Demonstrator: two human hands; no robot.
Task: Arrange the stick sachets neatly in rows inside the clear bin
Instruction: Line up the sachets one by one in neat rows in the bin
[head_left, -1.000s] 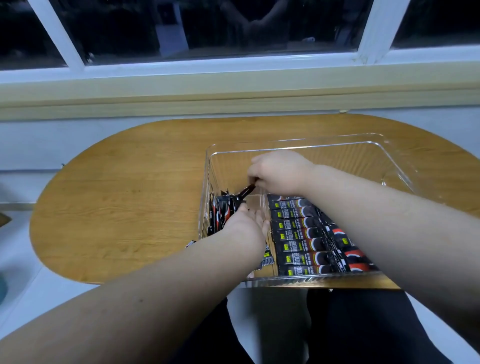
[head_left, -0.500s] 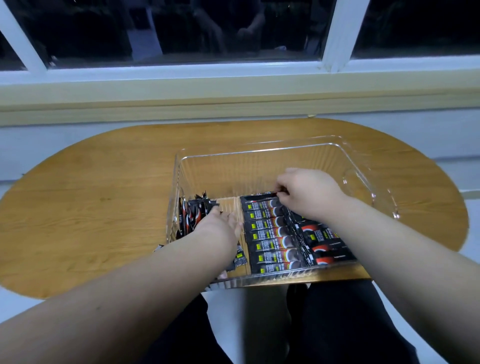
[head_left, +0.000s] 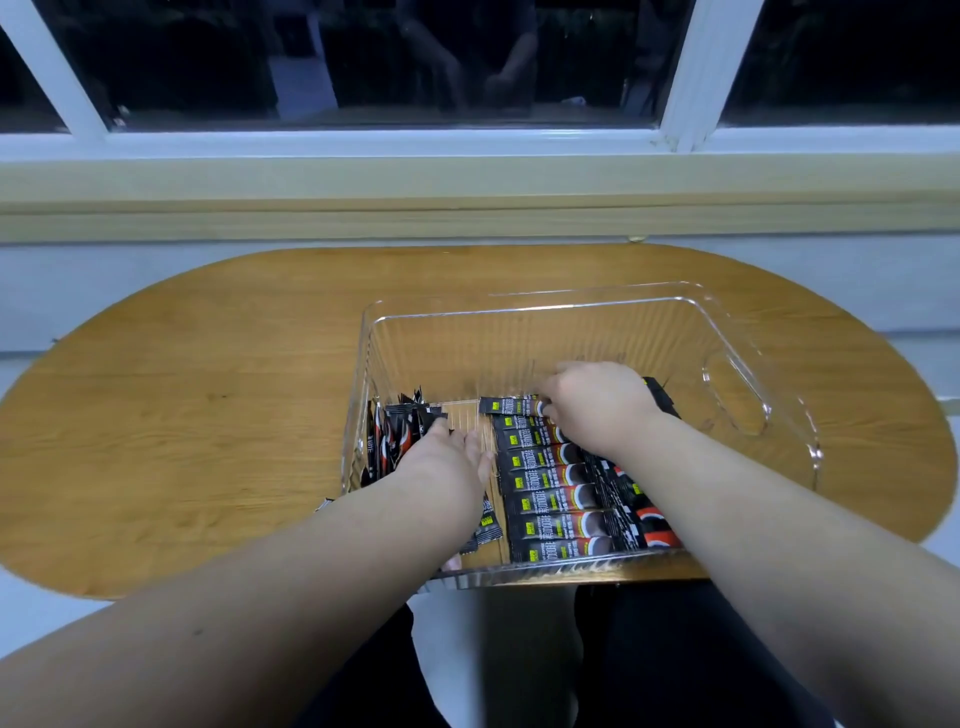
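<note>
Reaching at the loose pile (head_left: 395, 436), why?
— The left hand (head_left: 447, 457) has flat fingers there; maybe to take more.
— And that far sachet (head_left: 506, 404)?
— It joins the row (head_left: 550, 493); the right hand (head_left: 597, 405) curls round it, keeping it straight in the bin (head_left: 597, 332).

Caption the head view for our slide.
Right hand holds a stick sachet at the row's far end inside the clear bin.

Both forearms run bare from the left hand (head_left: 447, 460) and right hand (head_left: 597, 408) back to the frame's edge, with a small speck on the left one, and behind the wrists dark trousers (head_left: 623, 654) cover both legs.
</note>
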